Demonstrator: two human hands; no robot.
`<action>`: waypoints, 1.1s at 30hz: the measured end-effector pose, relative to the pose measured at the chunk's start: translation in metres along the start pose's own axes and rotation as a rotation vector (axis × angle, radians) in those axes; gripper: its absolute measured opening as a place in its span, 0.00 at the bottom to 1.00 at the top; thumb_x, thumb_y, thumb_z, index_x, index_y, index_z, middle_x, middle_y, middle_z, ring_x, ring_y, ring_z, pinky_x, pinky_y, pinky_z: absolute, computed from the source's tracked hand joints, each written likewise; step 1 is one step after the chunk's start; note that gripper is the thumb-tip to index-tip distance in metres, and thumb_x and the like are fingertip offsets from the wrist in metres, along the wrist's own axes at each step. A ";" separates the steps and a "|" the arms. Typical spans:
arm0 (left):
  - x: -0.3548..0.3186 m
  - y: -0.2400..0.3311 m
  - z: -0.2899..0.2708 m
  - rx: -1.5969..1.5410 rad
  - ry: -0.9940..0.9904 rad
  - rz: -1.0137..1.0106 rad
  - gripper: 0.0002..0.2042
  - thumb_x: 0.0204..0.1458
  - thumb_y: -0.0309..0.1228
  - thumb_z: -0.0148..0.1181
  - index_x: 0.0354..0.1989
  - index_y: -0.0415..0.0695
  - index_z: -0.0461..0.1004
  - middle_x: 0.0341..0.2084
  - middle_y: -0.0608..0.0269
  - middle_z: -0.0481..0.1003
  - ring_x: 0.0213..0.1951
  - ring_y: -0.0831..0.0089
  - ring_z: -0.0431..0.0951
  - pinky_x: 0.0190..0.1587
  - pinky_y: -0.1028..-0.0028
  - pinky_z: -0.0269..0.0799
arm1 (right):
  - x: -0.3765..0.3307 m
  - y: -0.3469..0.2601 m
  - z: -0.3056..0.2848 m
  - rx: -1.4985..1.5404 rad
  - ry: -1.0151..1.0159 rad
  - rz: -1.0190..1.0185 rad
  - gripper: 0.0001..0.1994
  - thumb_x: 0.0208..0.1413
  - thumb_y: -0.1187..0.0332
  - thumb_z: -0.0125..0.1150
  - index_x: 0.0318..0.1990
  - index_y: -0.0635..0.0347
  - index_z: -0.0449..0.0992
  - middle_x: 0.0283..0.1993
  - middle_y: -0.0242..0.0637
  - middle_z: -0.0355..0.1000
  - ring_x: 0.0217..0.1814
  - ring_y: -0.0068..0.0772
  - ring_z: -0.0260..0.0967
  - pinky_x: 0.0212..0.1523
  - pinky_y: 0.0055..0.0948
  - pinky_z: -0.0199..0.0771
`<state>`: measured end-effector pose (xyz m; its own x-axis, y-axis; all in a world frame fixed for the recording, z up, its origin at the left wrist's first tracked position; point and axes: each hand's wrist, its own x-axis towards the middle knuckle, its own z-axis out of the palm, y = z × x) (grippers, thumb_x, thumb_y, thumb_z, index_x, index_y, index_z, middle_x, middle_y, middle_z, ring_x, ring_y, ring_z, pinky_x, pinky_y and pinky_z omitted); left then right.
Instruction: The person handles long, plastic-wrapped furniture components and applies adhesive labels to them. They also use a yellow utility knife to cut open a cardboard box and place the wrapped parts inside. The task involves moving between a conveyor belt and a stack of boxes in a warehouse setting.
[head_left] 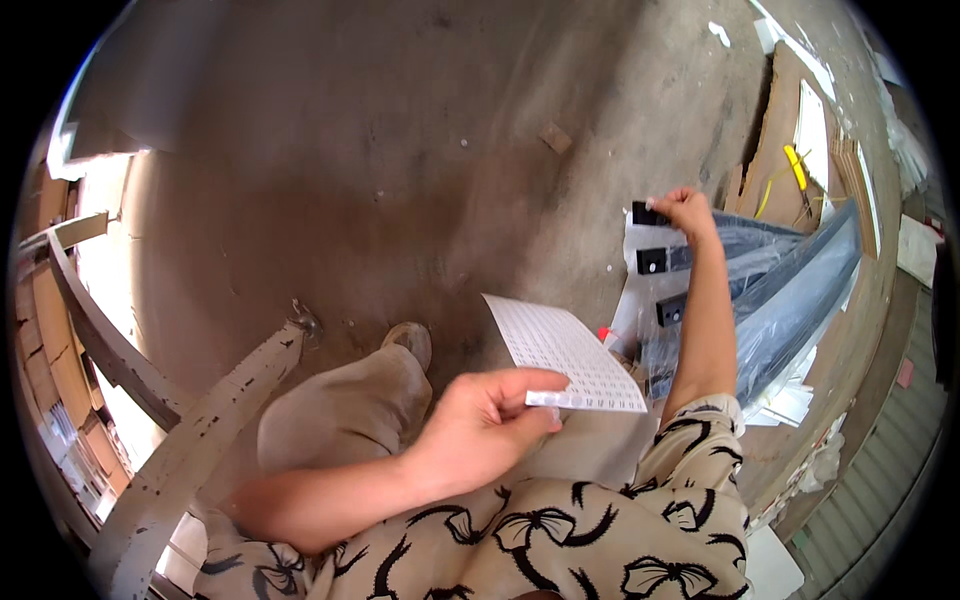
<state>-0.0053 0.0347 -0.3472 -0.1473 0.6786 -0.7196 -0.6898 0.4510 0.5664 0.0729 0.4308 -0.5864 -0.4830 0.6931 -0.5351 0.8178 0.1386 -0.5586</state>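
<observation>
My left hand (490, 422) pinches a white sheet of small printed stickers (570, 350) by its near edge, between thumb and fingers. The sheet tilts and curls slightly above my lap. To the right, my outstretched right hand (685, 212) has its fingertips pinched together on what looks like a small white sticker, at the black end block (641, 213) of a long piece wrapped in clear plastic. Below it, a second black end block (651, 261) carries a small white dot. A third black end block (671, 310) lies nearer to me, on another plastic-wrapped bundle (790, 310).
Yellow-handled cutters (795, 168) lie on cardboard (775, 130) beyond the bundles. A small red object (605, 334) shows behind the sheet. At left stands a chipped metal frame (200, 430); stacked boxes (45, 340) are past it. A brown scrap (555, 137) lies on the concrete floor.
</observation>
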 end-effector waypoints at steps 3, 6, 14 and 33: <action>0.000 0.004 0.017 -0.100 0.060 -0.067 0.12 0.51 0.23 0.56 0.44 0.36 0.72 0.28 0.65 0.77 0.30 0.84 0.74 0.32 0.84 0.69 | -0.008 0.009 0.008 -0.296 0.139 -0.112 0.21 0.26 0.61 0.76 0.24 0.61 0.68 0.22 0.37 0.70 0.26 0.32 0.67 0.29 0.31 0.68; 0.009 -0.027 0.025 -0.031 0.137 0.017 0.11 0.50 0.26 0.59 0.42 0.37 0.73 0.25 0.67 0.76 0.27 0.86 0.72 0.31 0.84 0.68 | -0.026 0.021 0.003 -0.251 0.217 -0.217 0.18 0.29 0.66 0.73 0.29 0.63 0.72 0.28 0.42 0.72 0.31 0.38 0.69 0.35 0.34 0.70; -0.070 -0.077 -0.016 0.080 0.448 0.058 0.13 0.48 0.35 0.62 0.37 0.38 0.76 0.23 0.65 0.77 0.24 0.82 0.74 0.29 0.81 0.70 | -0.229 -0.147 0.043 -0.283 -0.432 -0.421 0.11 0.48 0.60 0.60 0.34 0.57 0.75 0.31 0.41 0.74 0.34 0.36 0.72 0.37 0.33 0.70; -0.665 -0.140 0.193 -0.934 1.370 0.679 0.10 0.42 0.28 0.61 0.33 0.38 0.75 0.22 0.63 0.76 0.24 0.79 0.75 0.27 0.78 0.71 | -0.648 -0.274 0.034 -0.725 -1.477 -0.750 0.09 0.52 0.66 0.58 0.31 0.65 0.74 0.24 0.33 0.72 0.25 0.20 0.68 0.27 0.23 0.69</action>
<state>0.3257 -0.3681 0.1298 -0.6359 -0.5483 -0.5432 -0.3247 -0.4485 0.8327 0.1515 -0.0798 -0.1083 -0.2936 -0.7322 -0.6145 0.0824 0.6211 -0.7794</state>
